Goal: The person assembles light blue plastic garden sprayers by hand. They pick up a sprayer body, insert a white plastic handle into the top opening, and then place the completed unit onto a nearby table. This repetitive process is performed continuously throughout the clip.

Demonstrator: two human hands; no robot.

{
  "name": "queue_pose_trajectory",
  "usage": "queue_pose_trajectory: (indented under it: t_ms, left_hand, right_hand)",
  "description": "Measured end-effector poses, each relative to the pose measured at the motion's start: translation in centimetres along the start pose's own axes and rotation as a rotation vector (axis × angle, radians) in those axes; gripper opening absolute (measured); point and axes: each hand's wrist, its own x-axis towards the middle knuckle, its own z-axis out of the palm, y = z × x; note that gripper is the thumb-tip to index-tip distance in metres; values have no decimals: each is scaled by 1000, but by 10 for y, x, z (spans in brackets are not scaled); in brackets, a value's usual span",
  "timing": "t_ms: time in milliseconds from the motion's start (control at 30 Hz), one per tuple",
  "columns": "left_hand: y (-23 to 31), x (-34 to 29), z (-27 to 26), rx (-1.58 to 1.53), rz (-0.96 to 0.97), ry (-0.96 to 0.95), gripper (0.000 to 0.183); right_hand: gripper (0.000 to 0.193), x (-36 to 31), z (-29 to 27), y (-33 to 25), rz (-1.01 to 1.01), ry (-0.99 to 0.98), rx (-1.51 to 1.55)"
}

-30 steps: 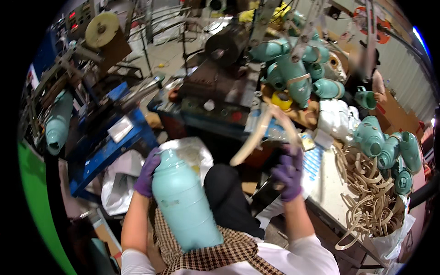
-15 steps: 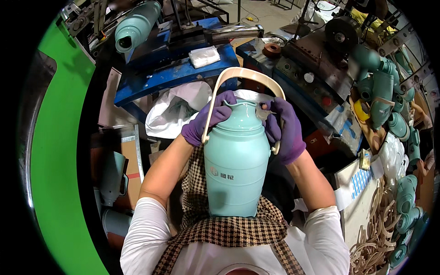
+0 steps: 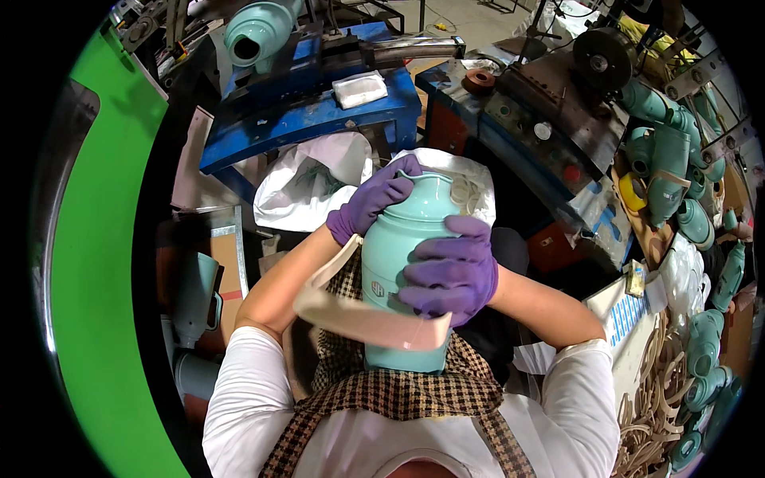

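Note:
A pale turquoise thermos jug casing (image 3: 430,207) stands upright against my checked apron (image 3: 414,398), its spout rim facing up. My left hand (image 3: 370,203), in a purple glove, grips the neck at the rim. The purple-gloved right hand (image 3: 454,271) is wrapped over the right side of the body. A cream carrying handle (image 3: 362,317), blurred, hangs down across the casing's front on my side. Its right end lies just below my right fingers, where the pivot is hidden.
White sacks (image 3: 275,195) lie beyond the casing. Behind them stands a blue bench (image 3: 271,135) with a white folded packet (image 3: 360,89). A machine with a red button (image 3: 571,174) is at right. Turquoise casings (image 3: 669,155) and cream handles (image 3: 645,406) pile up far right. A green panel (image 3: 100,279) borders the left.
The cream handle has swung from upright over the spout down to the front of the casing. My right hand has moved from beside the neck onto the body. The left hand stays at the rim.

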Motion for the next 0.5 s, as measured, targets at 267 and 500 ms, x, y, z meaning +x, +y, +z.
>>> queue_pose_trajectory:
  t_ms: [267,500]
  left_hand:
    - [23,3,47,-20,229,154,50]
    - [44,-14,51,127,255,91,19]
  right_hand:
    - [59,-54,8,50,1126,645,1076]
    - [75,-71,11,53,1004,685,1444]
